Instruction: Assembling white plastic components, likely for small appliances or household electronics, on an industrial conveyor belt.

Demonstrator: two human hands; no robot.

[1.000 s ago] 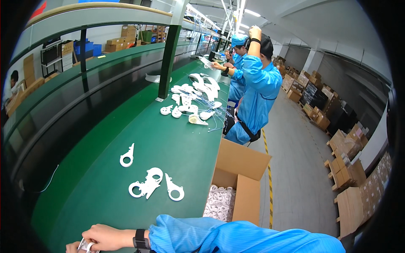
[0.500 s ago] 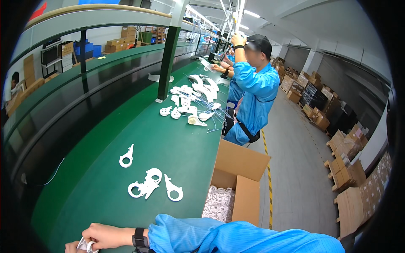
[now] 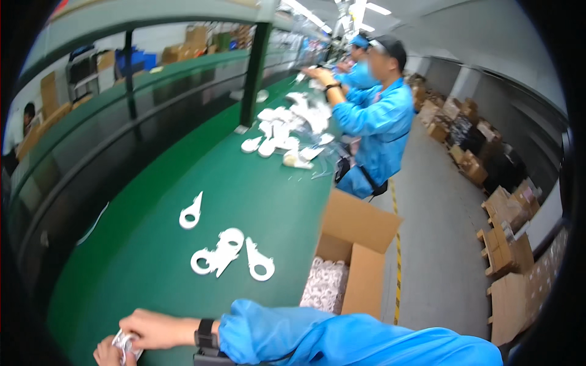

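Observation:
At the lower left, my right hand (image 3: 155,329) reaches in from the right and has its fingers closed on a small white plastic part (image 3: 125,343). My left hand (image 3: 107,353), partly cut off by the lower edge, grips the same part from the other side. Much of the part lies under my fingers, so its full shape is hidden. Beyond my hands, on the green table, lie a single white ring-shaped part with a pointed arm (image 3: 191,213), a small overlapping cluster of such parts (image 3: 229,239) and another ring-shaped part (image 3: 261,266).
A cardboard box (image 3: 360,280) full of small white parts stands open against the table's right edge. Farther up is a heap of white parts (image 3: 281,125) with thin wires. A co-worker in blue (image 3: 378,116) stands beside it. A dark green post (image 3: 255,73) rises from the table.
The view has shifted slightly, so the table things appear farther right and higher. The co-worker's raised arm has come down toward the table. My hands still hold the white part.

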